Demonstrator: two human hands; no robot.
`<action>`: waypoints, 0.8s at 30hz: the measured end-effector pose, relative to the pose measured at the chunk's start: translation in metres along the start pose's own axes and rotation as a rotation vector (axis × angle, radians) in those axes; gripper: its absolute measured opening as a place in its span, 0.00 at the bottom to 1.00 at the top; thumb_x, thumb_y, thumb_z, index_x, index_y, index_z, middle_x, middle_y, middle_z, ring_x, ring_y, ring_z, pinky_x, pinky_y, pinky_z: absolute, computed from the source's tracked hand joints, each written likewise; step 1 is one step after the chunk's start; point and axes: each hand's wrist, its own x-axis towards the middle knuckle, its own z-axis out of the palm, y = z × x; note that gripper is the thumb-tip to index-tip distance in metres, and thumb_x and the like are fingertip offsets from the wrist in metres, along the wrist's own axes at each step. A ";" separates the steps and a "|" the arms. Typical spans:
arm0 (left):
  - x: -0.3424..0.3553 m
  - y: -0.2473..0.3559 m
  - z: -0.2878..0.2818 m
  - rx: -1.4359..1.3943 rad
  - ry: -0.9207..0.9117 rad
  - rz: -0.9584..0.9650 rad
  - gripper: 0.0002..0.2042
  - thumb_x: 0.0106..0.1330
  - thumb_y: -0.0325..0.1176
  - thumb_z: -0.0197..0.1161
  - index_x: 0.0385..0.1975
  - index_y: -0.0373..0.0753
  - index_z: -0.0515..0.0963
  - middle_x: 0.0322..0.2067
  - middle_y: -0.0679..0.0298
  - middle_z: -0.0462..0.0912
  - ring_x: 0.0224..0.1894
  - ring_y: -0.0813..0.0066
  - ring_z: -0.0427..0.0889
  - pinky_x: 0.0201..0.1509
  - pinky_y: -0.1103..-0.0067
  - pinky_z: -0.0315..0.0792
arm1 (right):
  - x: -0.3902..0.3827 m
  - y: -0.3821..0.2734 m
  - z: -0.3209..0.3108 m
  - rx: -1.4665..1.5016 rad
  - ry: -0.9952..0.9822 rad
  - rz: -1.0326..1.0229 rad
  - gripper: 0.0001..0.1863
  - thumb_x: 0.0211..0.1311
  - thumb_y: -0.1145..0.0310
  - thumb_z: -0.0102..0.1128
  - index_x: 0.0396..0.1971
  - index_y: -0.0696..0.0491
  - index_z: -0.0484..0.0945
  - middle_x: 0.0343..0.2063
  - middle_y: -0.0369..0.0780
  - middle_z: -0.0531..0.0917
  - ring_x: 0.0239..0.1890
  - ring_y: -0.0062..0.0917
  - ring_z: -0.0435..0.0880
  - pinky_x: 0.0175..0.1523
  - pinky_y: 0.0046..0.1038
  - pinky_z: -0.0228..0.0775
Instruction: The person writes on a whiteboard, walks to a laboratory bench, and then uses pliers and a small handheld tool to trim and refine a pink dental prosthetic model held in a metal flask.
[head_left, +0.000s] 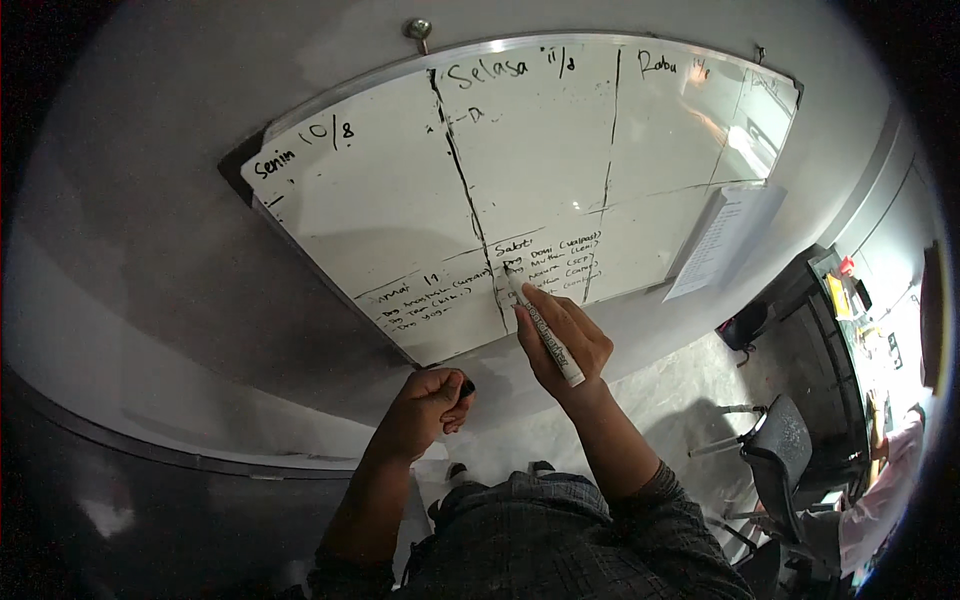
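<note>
A wide whiteboard (540,160) hangs on the wall in front of me, split into sections by black lines and bearing black handwriting. My right hand (568,340) is closed round a white marker (548,342), its tip pointing up and left at the list in the lower middle section. Whether the tip touches the board I cannot tell. Below the board's lower edge, my left hand (425,412) is curled closed around a small black marker cap (467,388). Part of the list is hidden behind my right hand.
Sheets of paper (722,240) hang at the board's lower right. A dark chair (778,450) stands on the floor to the right, near a desk (850,330) with things on it. Another person in a light pink top (885,500) sits there. A round metal knob (418,30) sits above the board.
</note>
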 end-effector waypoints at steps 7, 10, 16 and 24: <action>-0.007 -0.008 -0.011 -0.059 0.060 0.029 0.21 0.83 0.46 0.54 0.28 0.38 0.74 0.19 0.70 0.66 0.20 0.79 0.63 0.28 0.75 0.63 | 0.004 0.012 -0.014 -0.140 0.091 0.062 0.14 0.64 0.79 0.73 0.48 0.64 0.85 0.35 0.50 0.91 0.35 0.31 0.93 0.38 0.27 0.86; -0.008 -0.005 -0.006 -0.040 0.075 0.037 0.21 0.84 0.47 0.52 0.29 0.38 0.74 0.20 0.71 0.65 0.21 0.80 0.62 0.29 0.76 0.63 | 0.005 0.018 -0.025 -0.129 0.127 0.135 0.12 0.65 0.79 0.72 0.47 0.64 0.86 0.35 0.50 0.91 0.35 0.30 0.93 0.38 0.27 0.86; -0.004 -0.014 -0.003 -0.053 0.066 0.048 0.21 0.84 0.47 0.52 0.29 0.38 0.74 0.20 0.70 0.66 0.21 0.79 0.63 0.29 0.76 0.64 | 0.007 0.040 -0.038 -0.150 0.230 0.202 0.13 0.65 0.78 0.72 0.48 0.65 0.86 0.35 0.50 0.91 0.36 0.28 0.93 0.40 0.27 0.85; -0.010 -0.011 -0.003 0.019 0.203 0.142 0.23 0.84 0.51 0.51 0.30 0.38 0.75 0.20 0.70 0.66 0.23 0.79 0.64 0.31 0.77 0.63 | 0.001 0.035 -0.050 -0.062 0.262 0.289 0.11 0.69 0.79 0.67 0.48 0.67 0.85 0.34 0.48 0.91 0.37 0.30 0.94 0.42 0.25 0.85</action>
